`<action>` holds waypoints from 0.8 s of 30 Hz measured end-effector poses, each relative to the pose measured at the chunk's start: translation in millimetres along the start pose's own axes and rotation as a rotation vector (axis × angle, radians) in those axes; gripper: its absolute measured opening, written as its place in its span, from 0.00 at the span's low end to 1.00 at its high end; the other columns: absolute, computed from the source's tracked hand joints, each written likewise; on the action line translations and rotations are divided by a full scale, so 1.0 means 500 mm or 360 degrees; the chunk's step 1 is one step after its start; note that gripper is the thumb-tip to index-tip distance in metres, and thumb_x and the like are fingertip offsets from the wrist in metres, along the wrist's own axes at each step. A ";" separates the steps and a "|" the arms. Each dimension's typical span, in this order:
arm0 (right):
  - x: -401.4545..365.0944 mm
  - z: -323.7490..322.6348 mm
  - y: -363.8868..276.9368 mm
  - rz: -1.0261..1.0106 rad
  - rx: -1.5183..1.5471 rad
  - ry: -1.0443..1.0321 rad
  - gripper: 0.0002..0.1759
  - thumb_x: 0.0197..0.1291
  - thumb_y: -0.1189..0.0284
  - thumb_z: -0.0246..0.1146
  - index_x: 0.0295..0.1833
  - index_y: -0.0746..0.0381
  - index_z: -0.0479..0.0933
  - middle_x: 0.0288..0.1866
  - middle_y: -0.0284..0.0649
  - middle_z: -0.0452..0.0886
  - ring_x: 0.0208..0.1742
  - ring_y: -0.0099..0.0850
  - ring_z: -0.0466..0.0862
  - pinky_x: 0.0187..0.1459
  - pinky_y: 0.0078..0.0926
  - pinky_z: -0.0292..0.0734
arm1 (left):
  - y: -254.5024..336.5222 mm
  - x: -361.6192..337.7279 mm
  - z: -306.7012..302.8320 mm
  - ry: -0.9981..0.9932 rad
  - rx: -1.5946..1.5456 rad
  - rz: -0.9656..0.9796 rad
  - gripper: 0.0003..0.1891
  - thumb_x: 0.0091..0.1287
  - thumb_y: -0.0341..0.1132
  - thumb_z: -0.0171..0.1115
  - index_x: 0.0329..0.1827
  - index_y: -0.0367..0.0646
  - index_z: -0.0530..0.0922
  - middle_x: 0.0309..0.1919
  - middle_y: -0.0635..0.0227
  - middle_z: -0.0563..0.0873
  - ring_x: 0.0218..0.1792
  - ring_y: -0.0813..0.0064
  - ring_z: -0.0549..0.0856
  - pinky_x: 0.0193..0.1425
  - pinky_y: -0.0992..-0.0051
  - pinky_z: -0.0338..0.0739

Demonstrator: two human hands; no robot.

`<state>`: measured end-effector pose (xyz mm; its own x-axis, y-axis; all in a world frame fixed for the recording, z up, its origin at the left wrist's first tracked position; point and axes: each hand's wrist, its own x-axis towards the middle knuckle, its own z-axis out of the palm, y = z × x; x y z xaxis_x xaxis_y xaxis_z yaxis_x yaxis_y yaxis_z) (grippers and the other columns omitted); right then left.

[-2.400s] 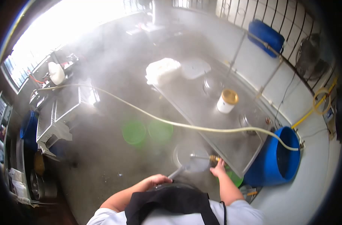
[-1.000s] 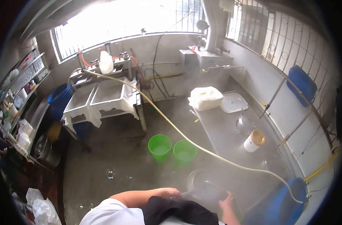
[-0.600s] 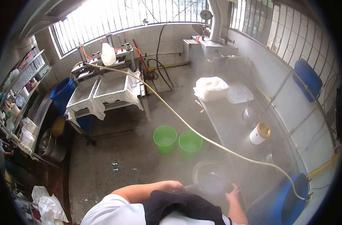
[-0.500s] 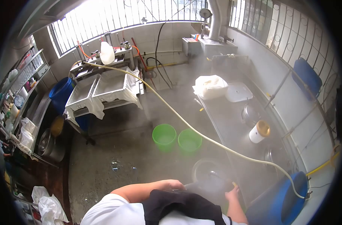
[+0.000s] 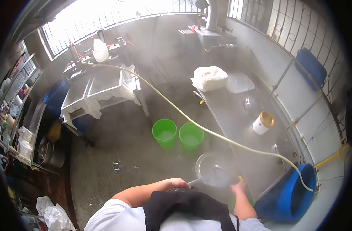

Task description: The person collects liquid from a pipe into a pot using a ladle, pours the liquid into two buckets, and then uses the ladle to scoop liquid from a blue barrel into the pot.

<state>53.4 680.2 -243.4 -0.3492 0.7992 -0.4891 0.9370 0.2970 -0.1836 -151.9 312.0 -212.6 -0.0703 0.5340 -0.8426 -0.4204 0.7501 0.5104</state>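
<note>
Near the bottom centre, my left hand [image 5: 179, 183] is closed on a grey handle [image 5: 196, 182] that reaches toward a large round metal pot [image 5: 199, 163]. Steam blurs the inside of the pot, so its contents are hard to make out. To the right, my right hand [image 5: 238, 187] has its fingers closed at a small yellow valve lever [image 5: 240, 178] by the front of the metal table. Beyond the pot stand two green buckets, the left bucket [image 5: 164, 133] and the right bucket [image 5: 191, 136].
A pale hose [image 5: 176, 109] crosses over the floor to a blue barrel [image 5: 299, 192] at right. The metal table [image 5: 232, 117] bears a white cloth bundle [image 5: 210, 78] and a white container [image 5: 263, 123]. Cloth-lined trays [image 5: 104, 84] stand at back left. Shelves [image 5: 18, 100] line the left.
The view has shifted slightly, and steam has spread more thickly over the back of the room. More of the grey handle shows at my left hand. My right hand stays at the yellow lever.
</note>
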 end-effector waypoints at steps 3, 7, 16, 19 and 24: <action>0.071 0.062 0.010 0.0186 0.0056 0.0109 0.51 0.54 0.58 0.74 0.81 0.63 0.61 0.77 0.57 0.69 0.78 0.54 0.70 0.78 0.46 0.66 | -0.016 0.015 0.004 0.0141 0.0145 0.0105 0.21 0.70 0.47 0.71 0.58 0.40 0.90 0.55 0.63 0.92 0.59 0.71 0.86 0.67 0.68 0.78; 0.073 0.112 0.000 0.0104 0.0473 0.0168 0.33 0.56 0.58 0.74 0.63 0.66 0.79 0.57 0.57 0.87 0.60 0.52 0.87 0.60 0.45 0.82 | -0.009 0.011 0.026 0.0097 -0.0242 -0.0044 0.16 0.68 0.42 0.74 0.53 0.43 0.91 0.45 0.67 0.92 0.45 0.72 0.88 0.53 0.68 0.82; -0.130 0.135 0.058 0.0215 0.1247 -0.0087 0.25 0.71 0.65 0.66 0.66 0.69 0.70 0.43 0.44 0.81 0.26 0.25 0.81 0.21 0.23 0.77 | -0.010 -0.028 0.020 0.0009 -0.0425 -0.0127 0.06 0.74 0.31 0.65 0.39 0.39 0.81 0.28 0.70 0.83 0.28 0.76 0.83 0.32 0.71 0.81; -0.235 0.209 0.076 0.0199 0.1442 -0.0562 0.18 0.73 0.62 0.65 0.57 0.66 0.77 0.40 0.40 0.83 0.26 0.25 0.83 0.22 0.24 0.80 | -0.064 -0.016 0.013 -0.0045 -0.0439 -0.0145 0.06 0.75 0.32 0.64 0.41 0.38 0.80 0.28 0.69 0.84 0.26 0.75 0.84 0.28 0.73 0.80; -0.370 0.261 0.046 0.0159 0.1556 -0.0699 0.15 0.73 0.61 0.65 0.54 0.62 0.79 0.41 0.37 0.83 0.27 0.25 0.83 0.26 0.24 0.81 | -0.113 -0.018 0.053 -0.0164 -0.0373 -0.0290 0.06 0.76 0.32 0.63 0.42 0.40 0.79 0.28 0.69 0.84 0.24 0.74 0.85 0.23 0.76 0.75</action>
<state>139.1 471.0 -268.6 -0.4238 0.4814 -0.7672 0.6217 -0.4614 -0.6329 -103.5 275.2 -229.1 0.1125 0.4450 -0.8884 -0.6155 0.7332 0.2893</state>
